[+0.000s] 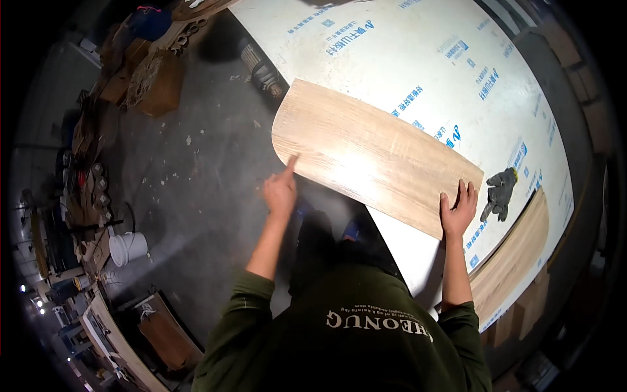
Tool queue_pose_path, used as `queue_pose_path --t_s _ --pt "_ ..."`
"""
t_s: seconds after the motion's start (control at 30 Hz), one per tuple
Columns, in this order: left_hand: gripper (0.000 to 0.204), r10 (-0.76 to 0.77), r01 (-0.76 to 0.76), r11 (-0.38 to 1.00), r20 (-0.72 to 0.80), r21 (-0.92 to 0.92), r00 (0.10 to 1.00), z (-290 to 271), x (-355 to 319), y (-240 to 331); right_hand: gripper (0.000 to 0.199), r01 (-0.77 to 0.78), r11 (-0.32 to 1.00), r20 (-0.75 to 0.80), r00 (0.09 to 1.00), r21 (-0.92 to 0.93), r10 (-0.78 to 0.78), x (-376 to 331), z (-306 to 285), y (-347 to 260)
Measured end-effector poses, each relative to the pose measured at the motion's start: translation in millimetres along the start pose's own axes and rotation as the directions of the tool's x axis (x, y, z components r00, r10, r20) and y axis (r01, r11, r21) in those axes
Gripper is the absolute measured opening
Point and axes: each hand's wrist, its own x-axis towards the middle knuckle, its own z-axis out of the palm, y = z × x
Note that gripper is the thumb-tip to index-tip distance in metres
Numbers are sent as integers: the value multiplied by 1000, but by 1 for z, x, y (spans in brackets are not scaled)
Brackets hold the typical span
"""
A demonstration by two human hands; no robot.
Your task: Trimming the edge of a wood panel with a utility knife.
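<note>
A wood-grain board [366, 153], rounded at its left end, lies slantwise on the white printed sheet of the table, its left part sticking out past the table edge. My left hand [281, 191] is at the rounded corner, index finger stretched out and touching the rim; its other fingers are partly hidden. Toward the board's right end, my right hand [460, 210] rests with fingers spread flat on the top face. Just right of that hand, a dark grey work glove [500, 195] lies on the sheet.
Another wood-grain panel [513, 251] lies along the table's right side. On the floor to the left stand a white bucket [128, 247] and a brown box [155, 83]. A rope-wound cylindrical object [260, 70] is beside the table's left edge. Stacked panels [171, 333] lean at lower left.
</note>
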Motion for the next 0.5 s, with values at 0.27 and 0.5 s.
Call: queue_pose_path --t_s 0.27,0.5 --pt "47 -80 3 940 -210 -342 974 34 -43 19 64 40 999 -37 999 25 -40 2 0 1" --pt "52 -36 39 995 -39 89 999 12 -16 4 63 47 998 -47 998 38 -45 4 4 4"
